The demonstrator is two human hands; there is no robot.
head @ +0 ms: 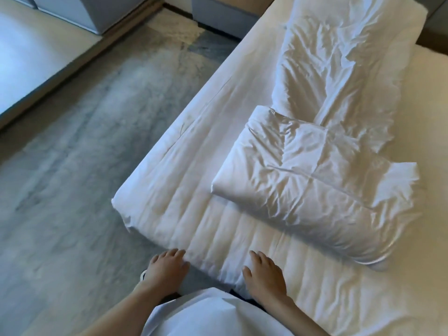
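Observation:
A white quilted mattress pad (194, 190) covers the bed from the near edge to the far end. On it lies a folded, wrinkled white duvet (315, 180), with a long crumpled part (339, 69) stretching away toward the far end. My left hand (164, 270) is at the pad's near edge, fingers straight and touching it. My right hand (264, 275) rests flat on the pad near the same edge, fingers extended. Neither hand holds anything.
Grey patterned carpet (72, 190) lies left of the bed. A second bed or platform (29, 57) stands at the far left, with grey furniture (218, 13) at the back. A white garment (211, 316) shows at the bottom.

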